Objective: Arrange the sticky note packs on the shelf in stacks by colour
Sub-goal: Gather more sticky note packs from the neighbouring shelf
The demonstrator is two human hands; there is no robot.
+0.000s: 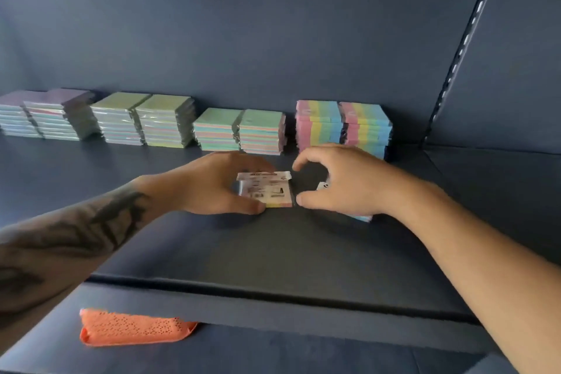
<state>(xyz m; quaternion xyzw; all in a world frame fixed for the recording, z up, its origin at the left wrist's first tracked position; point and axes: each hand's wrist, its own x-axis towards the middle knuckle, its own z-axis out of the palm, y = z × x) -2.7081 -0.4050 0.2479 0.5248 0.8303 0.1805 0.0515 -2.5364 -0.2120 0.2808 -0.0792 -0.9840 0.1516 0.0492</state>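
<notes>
**Two hands at one sticky note pack**

Mid-shelf [151,179], the left hand [212,184] clamps a label-up sticky note pack [267,191]. At its 3 o'clock, the right hand [340,182] curls with fingers apart, covering another pack [362,217]. Sorted stacks [261,130] line the 12 o'clock wall.

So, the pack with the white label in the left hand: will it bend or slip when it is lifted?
The labelled pack is probably stiff, since it looks like a thick square block of paper. Its wrap looks glossy, so it may slip a little in the left hand. It is flat, so it should not roll.
</notes>
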